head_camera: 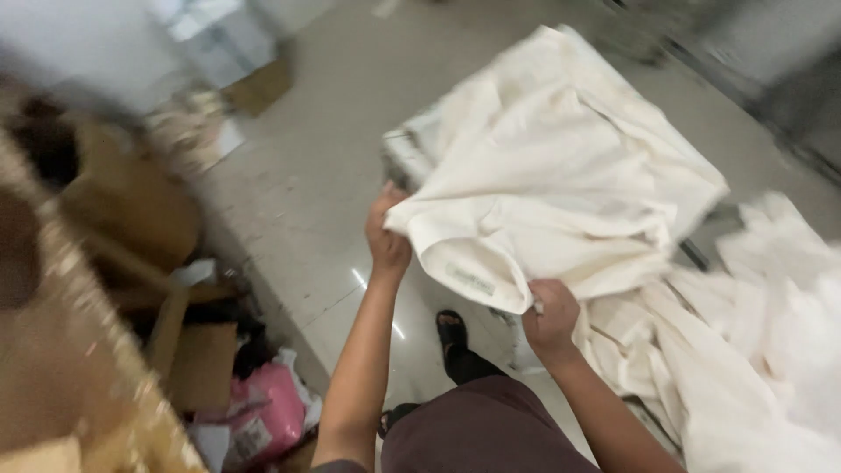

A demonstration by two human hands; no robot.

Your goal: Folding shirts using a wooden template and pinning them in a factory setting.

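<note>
Pale grey tiled floor (pixel 333 166), glossy, with small light reflections near the person's feet; it takes up the upper and middle part of the view. Cream cloth (pixel 561 166), large and creased, draped over a light-coloured stand (pixel 405 151) whose frame shows only at its left edge; the near hem of the cloth is lifted clear and carries a small sewn label. Heap of further white cloth (pixel 771 333), lying at right, just beside the draped piece and reaching down to the lower right corner. Brown cardboard clutter (pixel 123 219), blurred, stacked along the left side; its separate items cannot be told apart. Dark maroon garment (pixel 491 434), worn by the person, at bottom centre. Pink plastic bag (pixel 267 416), crumpled, on the floor at lower left among cardboard scraps. Left hand (pixel 386 235), fingers closed around the left corner of the cream cloth's near hem, arm stretched forward. Right hand (pixel 550 317), closed in a pinch on the lower edge of the same hem, close to the label. Black sandal (pixel 453 337), on the person's foot, on the floor between the two arms.
</note>
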